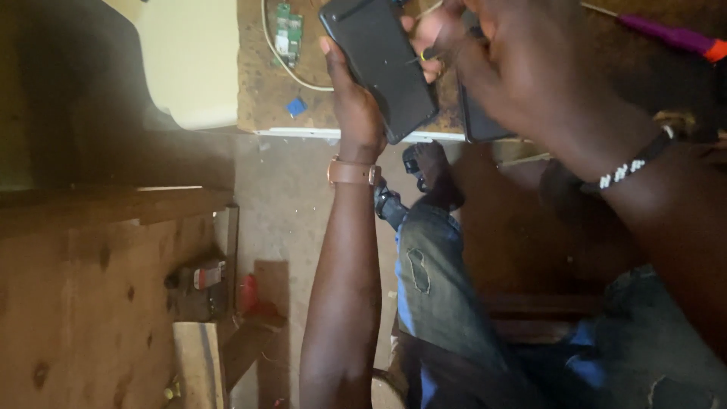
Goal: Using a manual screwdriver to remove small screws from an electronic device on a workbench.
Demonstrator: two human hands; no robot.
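Observation:
My left hand (354, 106), with a brown strap on its wrist, grips a black phone (379, 60) from the side and holds it tilted above the worn wooden worktop (265, 91). My right hand (515, 68), with a beaded bracelet on its wrist, comes in from the right. Its fingers pinch a small thin tool (426, 54) against the phone's right edge. A second dark flat slab (485, 121) shows under my right hand; how it is held is hidden.
On the worktop lie a green circuit board (288, 30), a white cable (279, 64), a small blue piece (296, 106) and a purple-handled screwdriver (674, 34). A cream plastic body (189, 60) stands at the left. My jeans-clad legs (439, 303) and a foot (433, 170) are below.

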